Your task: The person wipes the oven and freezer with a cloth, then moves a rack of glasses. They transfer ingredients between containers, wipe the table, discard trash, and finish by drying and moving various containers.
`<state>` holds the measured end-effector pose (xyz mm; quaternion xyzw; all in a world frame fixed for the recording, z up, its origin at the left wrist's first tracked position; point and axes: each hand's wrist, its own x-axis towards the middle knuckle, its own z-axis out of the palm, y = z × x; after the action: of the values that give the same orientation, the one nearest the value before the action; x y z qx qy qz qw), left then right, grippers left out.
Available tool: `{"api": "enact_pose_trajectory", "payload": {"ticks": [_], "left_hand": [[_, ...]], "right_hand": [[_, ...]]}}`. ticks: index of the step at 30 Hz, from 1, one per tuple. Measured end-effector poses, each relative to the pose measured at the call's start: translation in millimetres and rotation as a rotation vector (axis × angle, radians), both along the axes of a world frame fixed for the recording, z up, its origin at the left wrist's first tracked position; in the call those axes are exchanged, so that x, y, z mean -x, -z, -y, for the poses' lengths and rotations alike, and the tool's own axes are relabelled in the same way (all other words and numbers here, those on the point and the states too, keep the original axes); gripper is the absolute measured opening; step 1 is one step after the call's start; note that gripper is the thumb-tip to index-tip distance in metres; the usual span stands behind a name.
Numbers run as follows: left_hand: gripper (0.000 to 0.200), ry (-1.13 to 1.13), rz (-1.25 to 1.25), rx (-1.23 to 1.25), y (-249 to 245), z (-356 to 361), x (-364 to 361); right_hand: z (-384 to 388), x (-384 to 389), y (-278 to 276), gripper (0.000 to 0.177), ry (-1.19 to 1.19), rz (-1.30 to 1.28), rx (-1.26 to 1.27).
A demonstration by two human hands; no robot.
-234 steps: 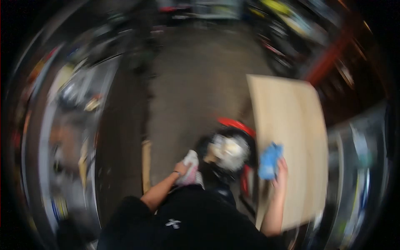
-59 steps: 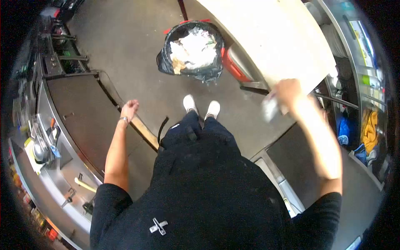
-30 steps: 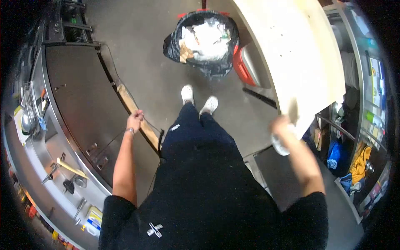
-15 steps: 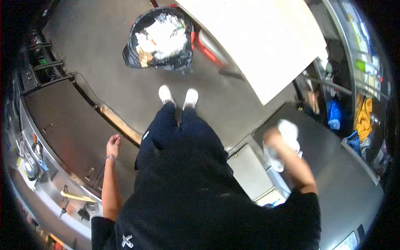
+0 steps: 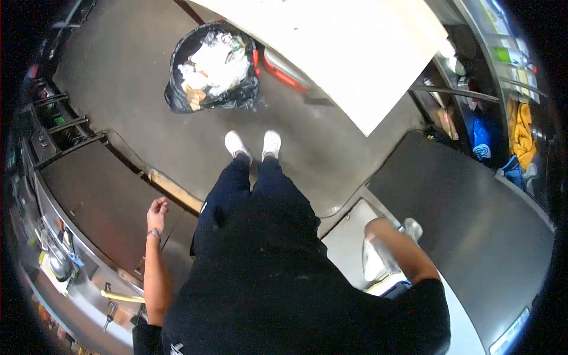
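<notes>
Over the dark cabinet top (image 5: 97, 192) on the left hangs my left hand (image 5: 157, 214), its fingers loosely bent and slightly apart, with nothing visible in them. A band circles that wrist. My right hand (image 5: 375, 228) is closed on a whitish, partly see-through item (image 5: 373, 261), which looks like thin plastic and is blurred. Part of it shows on the far side of the forearm. This hand is above the pale lid (image 5: 346, 239), beside the dark grey counter (image 5: 467, 207); its fingertips are mostly hidden.
A bin with a black liner (image 5: 171, 89), filled with white and brown waste, stands on the floor (image 5: 319, 142) ahead. A white tabletop (image 5: 355, 65) juts in from the top. Shelves with blue and yellow cloths (image 5: 523, 139) are at right; utensils (image 5: 61, 264) lie at left.
My right hand has moved down and slightly left with the whitish item, from the counter's edge to above the pale lid. My left hand has shifted slightly. The view has shifted too.
</notes>
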<state>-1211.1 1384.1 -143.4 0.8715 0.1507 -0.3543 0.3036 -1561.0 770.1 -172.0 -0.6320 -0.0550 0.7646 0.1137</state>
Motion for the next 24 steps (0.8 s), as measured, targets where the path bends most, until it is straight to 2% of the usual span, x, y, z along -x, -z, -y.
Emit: {"api": "enact_pose_trajectory", "payload": {"ticks": [1,2,3,4,5,6,7,8,9,10,11,12,14,15,16,17,18,19,20,21,24], "left_hand": [[0.024,-0.093,-0.006,0.021,-2.8,-11.8,8.1],[0.025,-0.166,-0.017,0.049,-1.4,-20.5,11.0],[0.025,-0.135,-0.029,0.051,7.4,-22.0,7.3],[0.023,-0.091,-0.107,-0.002,12.6,-30.5,10.4],[0.022,-0.054,-0.19,-0.062,14.9,-45.0,18.3],[0.02,-0.024,-0.256,-0.11,26.9,-57.6,21.0],[0.019,-0.045,-0.282,0.001,50.8,-86.3,19.7],[0.019,-0.042,-0.284,-0.001,48.0,-80.9,18.0],[0.019,-0.048,-0.203,0.006,43.1,-64.9,9.3],[0.019,-0.052,-0.127,0.011,33.4,-46.6,2.2],[0.02,-0.03,-0.101,0.035,22.0,-30.1,-3.8],[0.02,-0.019,-0.107,0.039,13.9,-22.9,-10.0],[0.019,-0.052,-0.092,0.102,7.7,-10.9,-19.7],[0.021,-0.088,-0.133,0.179,21.9,-29.9,-27.1],[0.021,-0.08,-0.105,0.212,21.0,-33.0,-31.3],[0.022,-0.043,-0.048,0.129,10.8,-23.6,-33.5],[0.022,0.01,0.001,0.041,1.4,-14.1,-37.6],[0.022,0.013,0.006,0.048,7.5,-19.3,-40.9],[0.023,-0.006,-0.047,0.032,20.7,-31.9,-44.6],[0.023,-0.03,-0.097,0.015,34.3,-46.1,-45.0],[0.024,0.045,-0.027,0.155,67.0,-69.7,-47.1]], "right_hand": [[18.4,-38.1,-30.7,0.036,0.192,0.13,-0.006],[36.9,-91.9,-72.3,0.039,0.471,0.383,0.006],[51.8,-125.3,-101.6,0.042,0.702,0.793,-0.022],[26.2,-216.3,-193.0,0.042,0.852,0.859,0.23],[21.9,-241.3,-223.3,0.036,1.011,1.368,0.256],[37.1,-253.2,-233.2,0.034,0.581,2.107,0.284],[44.6,-254.3,-249.7,0.036,0.904,2.085,0.519],[45.3,-251.3,-257.4,0.032,1.192,2.147,0.594],[42.6,-239.4,-255.0,0.029,1.298,2.136,0.646],[32.3,-219.4,-243.5,0.026,1.265,2.044,0.691],[16.2,-196.0,-226.6,0.025,1.108,1.866,0.703],[-5.3,-164.9,-203.6,0.024,0.782,1.556,0.669],[-24.0,-107.0,-164.8,0.026,-0.091,0.485,0.449],[0.4,-108.7,-172.9,0.029,-0.402,0.253,0.411],[40.2,-130.3,-188.3,0.024,-0.438,0.221,0.636],[81.2,-145.6,-216.5,0.022,-0.47,0.473,0.662],[119.8,-168.6,-242.0,0.027,-0.1,0.726,0.804],[89.1,-215.4,-306.2,0.028,0.162,0.991,0.781],[87.5,-234.7,-330.1,0.029,0.714,1.206,0.406],[70.2,-238.9,-333.6,0.025,0.747,1.281,0.209],[60.4,-152.0,-273.2,0.017,1.121,1.327,0.192]]}}
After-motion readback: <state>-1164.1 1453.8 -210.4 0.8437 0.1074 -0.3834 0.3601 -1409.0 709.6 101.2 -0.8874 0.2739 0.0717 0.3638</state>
